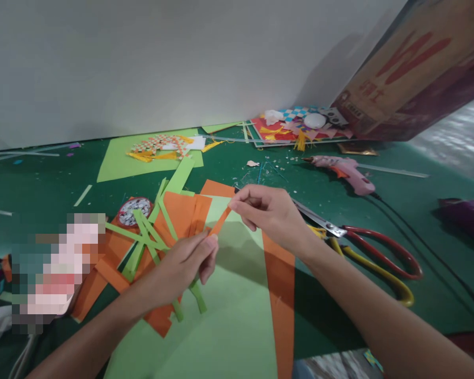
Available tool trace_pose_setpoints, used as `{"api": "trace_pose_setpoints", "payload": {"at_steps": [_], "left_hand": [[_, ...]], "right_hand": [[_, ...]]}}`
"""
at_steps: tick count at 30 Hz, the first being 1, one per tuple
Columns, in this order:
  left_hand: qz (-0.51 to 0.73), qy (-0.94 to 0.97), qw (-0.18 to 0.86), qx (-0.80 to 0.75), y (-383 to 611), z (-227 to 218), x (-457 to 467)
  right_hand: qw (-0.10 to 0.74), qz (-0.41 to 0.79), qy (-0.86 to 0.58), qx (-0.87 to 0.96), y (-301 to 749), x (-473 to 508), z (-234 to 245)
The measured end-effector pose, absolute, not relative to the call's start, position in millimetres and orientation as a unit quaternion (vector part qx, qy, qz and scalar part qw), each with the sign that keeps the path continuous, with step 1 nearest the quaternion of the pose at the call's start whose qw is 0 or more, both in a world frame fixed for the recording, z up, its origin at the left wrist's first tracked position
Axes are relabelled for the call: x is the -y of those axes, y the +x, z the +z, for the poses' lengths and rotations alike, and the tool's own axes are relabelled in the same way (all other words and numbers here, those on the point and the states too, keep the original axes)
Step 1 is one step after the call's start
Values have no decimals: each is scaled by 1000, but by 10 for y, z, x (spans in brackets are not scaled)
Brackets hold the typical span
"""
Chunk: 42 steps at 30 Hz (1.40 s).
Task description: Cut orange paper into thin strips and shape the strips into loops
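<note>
Both hands pinch a short orange paper strip (221,221), stretched slantwise between them above a light green paper sheet (237,316). My left hand (191,258) grips its lower end between thumb and fingers. The upper end sits between the thumb and forefinger of my right hand (264,210). Several narrow green paper strips (146,237) lie crossed over orange paper pieces (181,210) beside and beneath my left hand. A longer orange sheet (280,295) shows from under the green one, below my right forearm.
Scissors (363,247) with red and yellow handles lie to the right. Behind them rests a pink glue gun (347,171) with a black cord. A round tin (135,211), woven paper pieces (161,146) and a brown paper bag (411,73) stand around. A pixelated object (63,273) is at left.
</note>
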<state>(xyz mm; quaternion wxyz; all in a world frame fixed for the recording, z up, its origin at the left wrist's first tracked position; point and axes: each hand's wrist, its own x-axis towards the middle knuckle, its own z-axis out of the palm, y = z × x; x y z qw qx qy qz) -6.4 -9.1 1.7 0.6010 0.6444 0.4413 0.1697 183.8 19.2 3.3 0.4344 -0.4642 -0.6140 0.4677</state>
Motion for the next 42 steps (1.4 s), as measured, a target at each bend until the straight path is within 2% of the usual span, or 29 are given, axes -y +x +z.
{"api": "trace_pose_setpoints", "payload": {"at_steps": [15, 27, 34, 42], "left_hand": [[222, 536, 711, -397, -104, -41, 20], [215, 556, 697, -398, -82, -24, 30], [205, 604, 627, -448, -63, 34, 61], [219, 502, 743, -385, -84, -16, 19]], "right_hand": [[382, 521, -406, 646, 1709, -125, 3], [390, 507, -414, 648, 1692, -131, -12], [375, 505, -414, 658, 1698, -120, -18], [371, 536, -407, 640, 1688, -100, -12]]}}
